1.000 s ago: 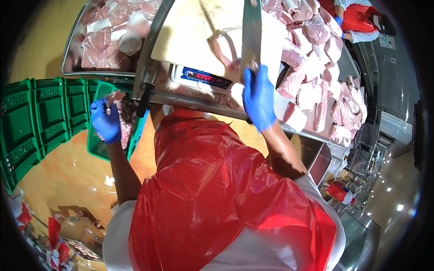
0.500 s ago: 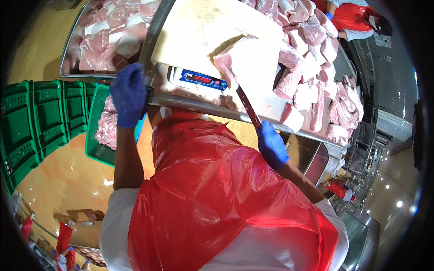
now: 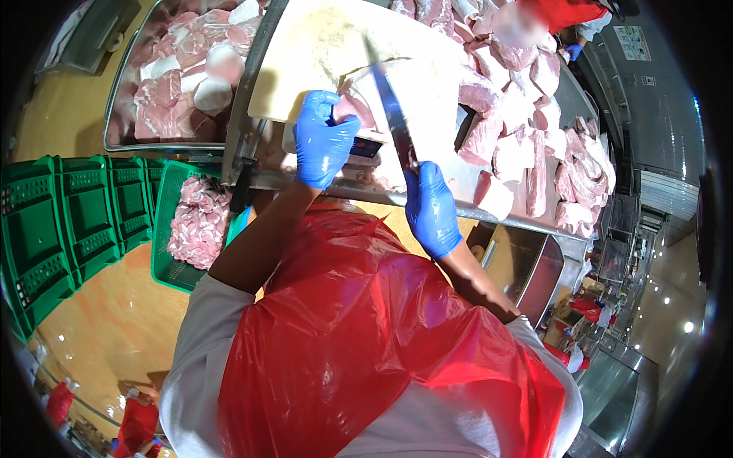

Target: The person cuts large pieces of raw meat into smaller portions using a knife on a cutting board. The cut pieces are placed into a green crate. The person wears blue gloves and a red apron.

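My right hand [image 3: 432, 210], in a blue glove, is closed around the handle of a long knife [image 3: 391, 103]. Its blade points away from me, over a pale piece of meat [image 3: 357, 108] on the white cutting board [image 3: 305, 46]. At the near left end of that piece is my gloved left hand [image 3: 322, 149], thumb and curved fingers apart. The meat's pink end shows between them; whether they touch it, I cannot tell. A digital scale [image 3: 365, 147] sits below the board's near edge, its display mostly covered by the left hand.
Many meat cuts [image 3: 515, 145] are heaped at the right of the metal table. A metal tray [image 3: 112, 126] of meat slices stands at the left. Below it, a green crate [image 3: 164, 263] holds trimmings, beside green crates [image 3: 38, 237]. A dark handle-like object [image 3: 243, 183] hangs at the table edge.
My left hand has moved right, from the table's left corner to the meat. My right hand has shifted slightly left and up, and the knife blade now reaches farther over the board.
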Tool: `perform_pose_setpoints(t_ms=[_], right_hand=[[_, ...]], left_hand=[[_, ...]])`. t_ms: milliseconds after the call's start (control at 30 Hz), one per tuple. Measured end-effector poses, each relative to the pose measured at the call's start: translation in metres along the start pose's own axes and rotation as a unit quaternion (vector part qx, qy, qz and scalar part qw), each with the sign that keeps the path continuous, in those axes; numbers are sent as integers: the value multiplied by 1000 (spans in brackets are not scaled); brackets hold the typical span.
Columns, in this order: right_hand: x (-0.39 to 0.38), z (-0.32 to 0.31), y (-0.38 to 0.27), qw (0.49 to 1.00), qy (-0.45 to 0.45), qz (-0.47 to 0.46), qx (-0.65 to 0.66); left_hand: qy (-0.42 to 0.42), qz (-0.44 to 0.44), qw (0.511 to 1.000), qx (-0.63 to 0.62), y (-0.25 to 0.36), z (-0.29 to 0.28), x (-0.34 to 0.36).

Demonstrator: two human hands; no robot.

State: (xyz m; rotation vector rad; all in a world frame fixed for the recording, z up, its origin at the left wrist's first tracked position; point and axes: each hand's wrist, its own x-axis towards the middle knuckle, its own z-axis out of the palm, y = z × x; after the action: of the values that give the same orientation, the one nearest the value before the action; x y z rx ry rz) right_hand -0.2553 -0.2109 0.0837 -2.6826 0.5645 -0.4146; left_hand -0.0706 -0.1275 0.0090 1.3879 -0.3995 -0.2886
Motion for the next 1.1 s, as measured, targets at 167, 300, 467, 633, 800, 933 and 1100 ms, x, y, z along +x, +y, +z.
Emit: perform_pose_setpoints(t_ms=[167,300,467,633,800,933,1100], right_hand=[[-11,-15,-2,972,-197,102,-83],[55,10,-26,984,-159,13,-80],[118,42,-44,984,-155,47,-76],[20,0,10,960,-242,65,-124],[-32,-85,35,965,-241,70,-78],[-35,-66,40,964,-95,229,91],[22,-4,90,916,70,243,310]], left_hand=[[38,3,997,-60,0,5,-12],[23,27,999,-40,4,3,-11],[-19,19,997,-66,-3,-22,-3],[-33,93,986,134,1,-91,30],[-39,-121,991,33,46,-232,-2],[27,-242,970,1,-3,-374,-79],[85,-261,644,714,-109,-440,-155]])
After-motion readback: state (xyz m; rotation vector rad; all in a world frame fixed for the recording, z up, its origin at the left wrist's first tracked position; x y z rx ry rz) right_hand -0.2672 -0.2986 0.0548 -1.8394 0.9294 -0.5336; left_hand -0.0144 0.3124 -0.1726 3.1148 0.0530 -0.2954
